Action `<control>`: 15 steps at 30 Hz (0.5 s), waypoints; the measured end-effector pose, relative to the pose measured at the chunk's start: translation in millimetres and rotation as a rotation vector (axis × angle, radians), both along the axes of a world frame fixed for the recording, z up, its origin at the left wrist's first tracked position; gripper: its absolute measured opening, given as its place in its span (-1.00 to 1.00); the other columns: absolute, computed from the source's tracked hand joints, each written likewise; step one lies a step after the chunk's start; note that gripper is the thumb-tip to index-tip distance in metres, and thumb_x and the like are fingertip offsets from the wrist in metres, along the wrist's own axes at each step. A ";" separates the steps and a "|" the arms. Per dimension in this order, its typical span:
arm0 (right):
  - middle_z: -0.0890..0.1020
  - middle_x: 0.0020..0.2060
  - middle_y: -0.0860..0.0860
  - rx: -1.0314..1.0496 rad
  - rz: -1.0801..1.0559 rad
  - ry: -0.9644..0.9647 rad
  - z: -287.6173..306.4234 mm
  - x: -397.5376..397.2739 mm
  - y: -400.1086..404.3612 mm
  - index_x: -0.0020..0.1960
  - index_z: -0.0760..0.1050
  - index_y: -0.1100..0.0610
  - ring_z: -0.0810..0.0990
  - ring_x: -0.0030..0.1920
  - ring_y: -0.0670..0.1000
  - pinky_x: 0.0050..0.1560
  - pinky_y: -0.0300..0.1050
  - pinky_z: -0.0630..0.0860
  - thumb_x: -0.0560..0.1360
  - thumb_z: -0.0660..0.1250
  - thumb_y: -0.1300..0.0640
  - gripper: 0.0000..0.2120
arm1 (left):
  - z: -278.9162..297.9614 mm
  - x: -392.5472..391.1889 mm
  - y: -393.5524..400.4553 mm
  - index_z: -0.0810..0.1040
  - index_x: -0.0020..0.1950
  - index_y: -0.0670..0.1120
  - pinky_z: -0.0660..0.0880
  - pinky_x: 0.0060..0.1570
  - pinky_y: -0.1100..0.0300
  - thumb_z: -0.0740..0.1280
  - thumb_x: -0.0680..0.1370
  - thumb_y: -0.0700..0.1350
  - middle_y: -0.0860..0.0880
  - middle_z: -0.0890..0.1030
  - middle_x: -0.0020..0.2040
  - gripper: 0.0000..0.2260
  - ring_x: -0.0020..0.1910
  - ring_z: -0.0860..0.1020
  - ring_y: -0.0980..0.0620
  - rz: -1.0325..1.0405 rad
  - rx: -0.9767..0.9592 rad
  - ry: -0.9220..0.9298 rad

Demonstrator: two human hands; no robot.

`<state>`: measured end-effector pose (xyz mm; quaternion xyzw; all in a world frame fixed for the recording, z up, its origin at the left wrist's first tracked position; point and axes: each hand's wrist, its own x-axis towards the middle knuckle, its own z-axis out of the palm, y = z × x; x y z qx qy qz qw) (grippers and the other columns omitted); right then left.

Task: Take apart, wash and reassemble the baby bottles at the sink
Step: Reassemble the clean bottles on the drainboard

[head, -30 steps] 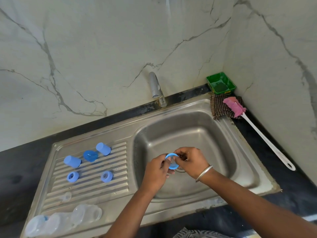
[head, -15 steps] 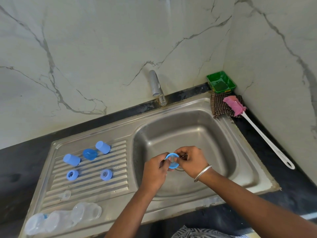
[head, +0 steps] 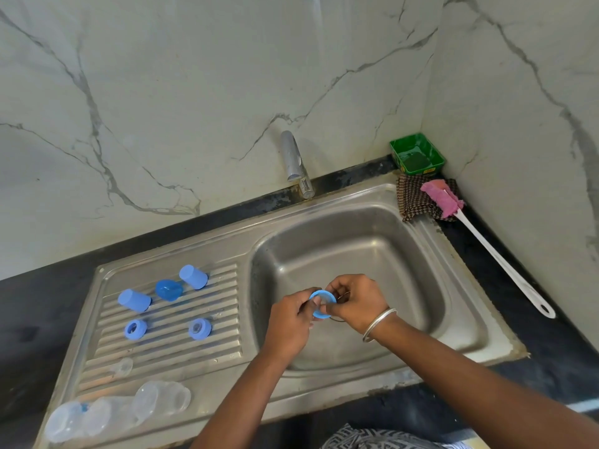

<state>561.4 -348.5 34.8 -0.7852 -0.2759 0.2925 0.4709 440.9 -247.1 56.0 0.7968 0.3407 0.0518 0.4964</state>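
Over the steel sink basin (head: pixel 372 254), my left hand (head: pixel 290 322) and my right hand (head: pixel 355 301) both pinch a blue bottle ring (head: pixel 321 303) between them. On the ribbed drainboard (head: pixel 168 348) lie two blue caps (head: pixel 134 300) (head: pixel 193 277), a blue lid (head: pixel 169 289) and two more blue rings (head: pixel 135 329) (head: pixel 199 328). A clear teat (head: pixel 122 367) lies below them. Clear bottles (head: pixel 116 409) lie on their sides at the drainboard's front left corner.
A chrome tap (head: pixel 296 163) stands behind the basin. At the back right corner sit a green tray (head: pixel 417 153), a checked cloth (head: pixel 411 202) and a pink-headed bottle brush (head: pixel 444 197) whose white handle (head: pixel 499 260) runs along the black counter.
Both hands stay over the basin with the blue ring; the fingers have shifted slightly around it. The parts on the drainboard have not moved.
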 end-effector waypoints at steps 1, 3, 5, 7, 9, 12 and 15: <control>0.65 -0.39 -0.07 -0.010 -0.023 -0.023 -1.2 -1.5 1.2 -0.26 0.63 0.05 0.58 -0.38 -0.13 -0.31 -0.31 0.51 0.26 0.59 0.10 -0.85 | 1.7 0.2 -1.6 0.67 0.12 0.10 0.64 -0.11 0.17 0.27 0.66 -0.04 0.06 0.71 -0.09 -0.82 -0.11 0.69 0.13 -0.007 -0.033 0.007; 0.64 -0.41 -0.06 -0.018 -0.073 -0.053 -4.1 -3.9 2.7 -0.28 0.62 0.06 0.55 -0.40 -0.13 -0.35 -0.35 0.45 0.28 0.56 0.12 -0.88 | 4.8 0.0 -6.5 0.65 0.11 0.09 0.60 -0.17 0.27 0.24 0.67 -0.05 0.06 0.72 -0.07 -0.82 -0.12 0.70 0.15 0.000 -0.091 0.009; 0.64 -0.42 -0.07 0.018 -0.067 -0.027 -4.6 -4.6 2.4 -0.28 0.62 0.05 0.58 -0.40 -0.11 -0.34 -0.32 0.51 0.30 0.56 0.10 -0.88 | 4.7 -0.2 -9.3 0.63 0.07 0.13 0.57 -0.21 0.30 0.23 0.67 -0.07 0.06 0.71 -0.08 -0.81 -0.12 0.70 0.13 0.050 -0.129 -0.018; 0.67 -0.38 -0.08 0.068 -0.009 0.052 -2.3 -1.6 0.6 -0.24 0.63 0.04 0.64 -0.33 -0.09 -0.24 -0.23 0.60 0.31 0.58 0.08 -0.87 | 4.0 -1.0 -8.8 0.63 0.05 0.17 0.59 -0.22 0.27 0.26 0.66 -0.08 0.08 0.71 -0.07 -0.81 -0.08 0.69 0.12 0.102 -0.141 -0.032; 0.69 -0.34 -0.05 0.092 0.020 0.111 1.7 1.9 -1.8 -0.21 0.66 0.05 0.67 -0.28 -0.04 -0.21 -0.20 0.62 0.35 0.56 0.07 -0.89 | 1.6 -2.1 -5.8 0.65 0.10 0.13 0.60 -0.24 0.24 0.28 0.65 -0.06 0.08 0.71 -0.05 -0.83 -0.05 0.69 0.11 0.116 -0.154 -0.024; 0.68 -0.33 0.00 0.125 -0.041 0.136 4.7 1.5 -4.3 -0.17 0.68 0.10 0.68 -0.28 -0.02 -0.29 -0.25 0.60 0.44 0.48 0.16 -0.98 | 2.6 -1.7 -5.1 0.63 0.19 0.06 0.61 -0.22 0.26 0.26 0.66 -0.01 0.05 0.71 -0.01 -0.81 -0.05 0.69 0.14 0.076 -0.125 -0.015; 0.65 -0.39 -0.05 0.096 -0.016 -0.023 2.9 -0.2 -5.5 -0.19 0.66 0.08 0.62 -0.35 -0.11 -0.32 -0.34 0.53 0.45 0.45 0.16 -0.95 | 1.1 -1.6 -7.8 0.65 0.17 0.06 0.62 -0.15 0.26 0.26 0.66 -0.04 0.07 0.72 -0.06 -0.81 -0.08 0.69 0.13 0.057 -0.065 -0.037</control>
